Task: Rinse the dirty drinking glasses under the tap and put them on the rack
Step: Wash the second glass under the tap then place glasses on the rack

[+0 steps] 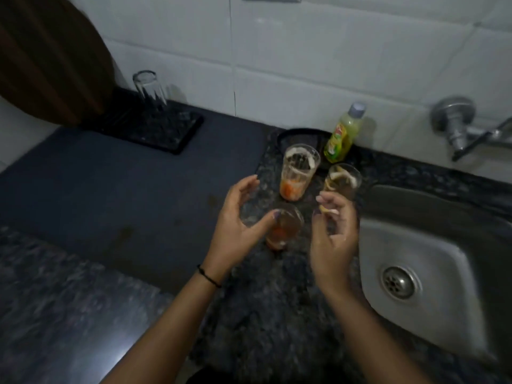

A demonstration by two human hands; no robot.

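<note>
Three dirty glasses stand on the speckled counter left of the sink (415, 253). The back glass (297, 173) has orange residue at its bottom, the right glass (345, 180) has yellowish residue, and the near glass (286, 227) holds orange liquid. My left hand (235, 223) curves beside the near glass with its thumb at the rim and its fingers spread apart from it. My right hand (333, 234) hovers with loosely curled fingers in front of the right glass's base; contact is unclear through blur. One clean glass (149, 88) stands upside down on the black rack (163, 134) at the back left. The tap (457, 128) juts from the wall at the right.
A green dish-soap bottle (343, 134) stands behind the glasses next to a black round dish (299, 135). A dark mat (110, 189) covers the counter between rack and glasses. A brown curtain (50, 56) hangs at the far left. The sink's drain (400, 282) is uncovered.
</note>
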